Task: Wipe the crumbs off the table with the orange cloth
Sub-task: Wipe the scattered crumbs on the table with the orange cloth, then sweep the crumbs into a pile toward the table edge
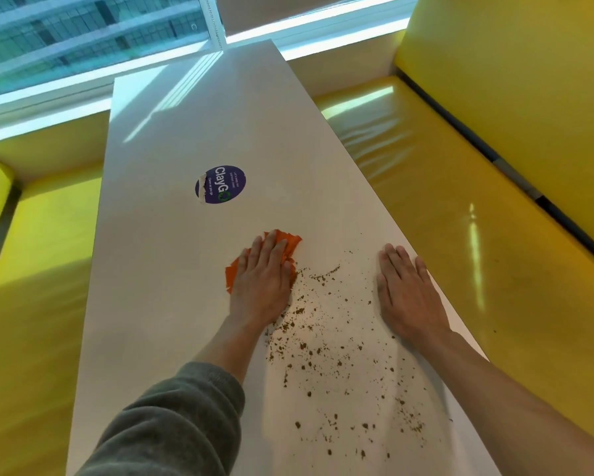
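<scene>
A long white table (171, 269) runs away from me. My left hand (263, 280) lies flat, palm down, on the orange cloth (288, 242), which peeks out beyond the fingertips and at the hand's left side. Brown crumbs (323, 355) are scattered over the table to the right of that hand and toward me, some touching the cloth's right edge. My right hand (408, 293) rests flat on the table near its right edge, fingers together, holding nothing.
A round dark blue sticker (221, 184) is stuck to the table beyond the cloth. Yellow padded benches (477, 235) flank the table on both sides, the other one (38, 304) at the left. A window (82, 36) is at the far end.
</scene>
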Available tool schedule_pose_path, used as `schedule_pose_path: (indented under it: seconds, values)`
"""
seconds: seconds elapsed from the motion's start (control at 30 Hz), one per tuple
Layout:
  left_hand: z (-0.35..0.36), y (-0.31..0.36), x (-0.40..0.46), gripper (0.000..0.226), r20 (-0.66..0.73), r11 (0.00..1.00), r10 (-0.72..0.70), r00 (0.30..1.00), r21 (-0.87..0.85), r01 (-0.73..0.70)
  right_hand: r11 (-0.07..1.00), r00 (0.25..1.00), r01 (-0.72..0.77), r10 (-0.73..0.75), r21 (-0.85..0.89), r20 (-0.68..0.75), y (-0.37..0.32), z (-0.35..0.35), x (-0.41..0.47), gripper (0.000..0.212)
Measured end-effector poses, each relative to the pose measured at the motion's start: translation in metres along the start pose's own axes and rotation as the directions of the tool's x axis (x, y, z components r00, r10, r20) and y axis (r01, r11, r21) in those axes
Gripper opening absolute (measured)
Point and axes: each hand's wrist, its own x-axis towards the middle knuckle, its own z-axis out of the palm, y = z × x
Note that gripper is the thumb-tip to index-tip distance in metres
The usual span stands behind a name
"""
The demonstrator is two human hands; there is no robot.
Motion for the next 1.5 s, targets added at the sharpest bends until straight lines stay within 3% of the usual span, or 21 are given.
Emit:
schedule_pose_path:
  seconds: [0.5,0.63,0.73,0.93,1.17,1.33,1.5]
  values:
    - [0.028,0.079,-0.044,0.057,0.048,0.97,0.241,0.969,0.014,-0.242,1.0,1.0,-0.006,0.006,0.0,0.008,-0.004,-0.006,-0.026,0.055]
    - [0.017,0.086,-0.044,0.05,0.068,0.963,0.245,0.967,-0.13,-0.235,1.0,1.0,0.001,-0.001,0.002,0.022,-0.007,-0.009,-0.034,0.056]
    - [-0.005,0.082,-0.045,0.043,-0.011,0.931,0.178,0.984,-0.323,-0.172,1.0,0.999,0.008,-0.008,0.009,0.034,-0.005,-0.01,-0.039,0.058]
    - [-0.045,0.033,-0.049,0.041,-0.111,0.946,0.023,0.994,-0.32,-0.058,1.0,0.999,0.015,-0.014,-0.021,0.041,-0.001,-0.01,-0.05,0.058]
    - [-0.047,-0.044,-0.09,0.038,-0.212,0.977,-0.123,0.969,-0.196,0.082,0.999,0.997,0.04,-0.039,-0.004,0.063,-0.008,-0.008,-0.066,0.057]
    - [-0.025,-0.063,-0.132,0.053,-0.142,0.986,-0.112,0.984,0.106,0.128,0.999,0.996,0.053,-0.053,0.008,0.077,-0.012,-0.003,-0.08,0.056]
    - [-0.005,-0.035,-0.142,0.063,-0.087,0.983,-0.182,0.979,-0.009,0.182,0.997,0.996,0.071,-0.071,0.005,0.053,-0.009,0.001,-0.09,0.056]
